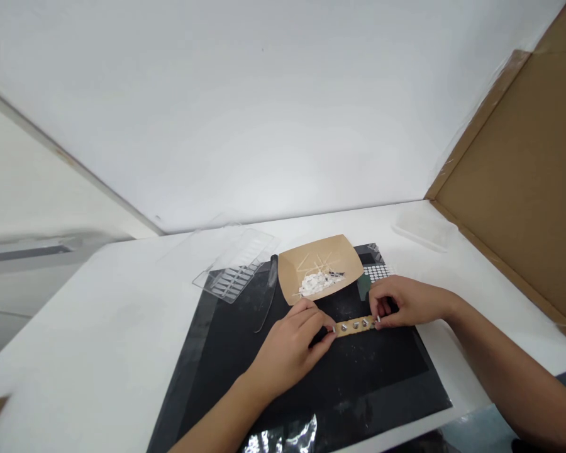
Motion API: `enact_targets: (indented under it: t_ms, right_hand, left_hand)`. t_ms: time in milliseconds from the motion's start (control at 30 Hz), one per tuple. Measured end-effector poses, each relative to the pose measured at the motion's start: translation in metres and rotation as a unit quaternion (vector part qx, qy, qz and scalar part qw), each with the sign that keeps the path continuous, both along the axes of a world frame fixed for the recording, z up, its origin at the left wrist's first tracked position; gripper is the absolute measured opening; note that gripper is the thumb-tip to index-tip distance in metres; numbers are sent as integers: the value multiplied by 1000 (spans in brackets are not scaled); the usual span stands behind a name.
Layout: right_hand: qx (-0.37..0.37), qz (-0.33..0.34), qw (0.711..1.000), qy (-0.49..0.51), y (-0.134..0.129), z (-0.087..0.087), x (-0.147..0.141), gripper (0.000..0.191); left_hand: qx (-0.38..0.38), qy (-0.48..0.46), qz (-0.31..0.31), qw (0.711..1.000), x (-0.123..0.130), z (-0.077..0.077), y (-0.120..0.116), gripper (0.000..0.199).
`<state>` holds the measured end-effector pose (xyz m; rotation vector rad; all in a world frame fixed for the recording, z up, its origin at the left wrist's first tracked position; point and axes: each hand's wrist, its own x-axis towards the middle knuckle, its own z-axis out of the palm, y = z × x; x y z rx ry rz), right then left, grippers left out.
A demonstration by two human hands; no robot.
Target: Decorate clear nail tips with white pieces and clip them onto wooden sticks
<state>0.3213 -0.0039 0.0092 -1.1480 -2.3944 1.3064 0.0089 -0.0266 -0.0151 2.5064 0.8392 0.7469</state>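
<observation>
A narrow tan strip (pixel 349 327) with several small shiny metal pieces along it lies on the black mat (pixel 358 377). My left hand (pixel 296 343) is closed on the strip's left end, thumb and fingers pinching there. At the opposite end my right hand (pixel 400 303) pinches a small white piece (pixel 378 319) between thumb and finger, right over the strip. What exactly this white piece is, I cannot make out. Just behind the hands stands a brown paper tray (pixel 290 267) holding white scraps and thin sticks.
A tweezer-like dark tool (pixel 270 286) lies left of the paper tray. Clear plastic trays (pixel 238 267) overlap the mat's back left corner. A sheet of white dots (pixel 376 272) is behind my right hand. A translucent box (pixel 424 229) sits near the cardboard wall (pixel 523 189).
</observation>
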Motion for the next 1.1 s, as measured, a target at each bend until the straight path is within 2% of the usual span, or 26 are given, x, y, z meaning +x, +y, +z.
enact_targets:
  t_ms: [500,633,800,1100]
  right_hand:
    - [12,4,1000,-23,0,1,3,14]
    - [30,8,999,-21,0,0,4,18]
    - [16,-2,1000,-17,1,-1,4,23]
    - [16,3,1000,-24,1,1,7,18]
  left_hand:
    - [0,11,6,1000,0,0,0,4]
    - [8,12,7,1000,0,2,0,4]
    - [14,8,7,1000,0,2,0,4]
    - [18,19,10,1000,-1,0,0,3]
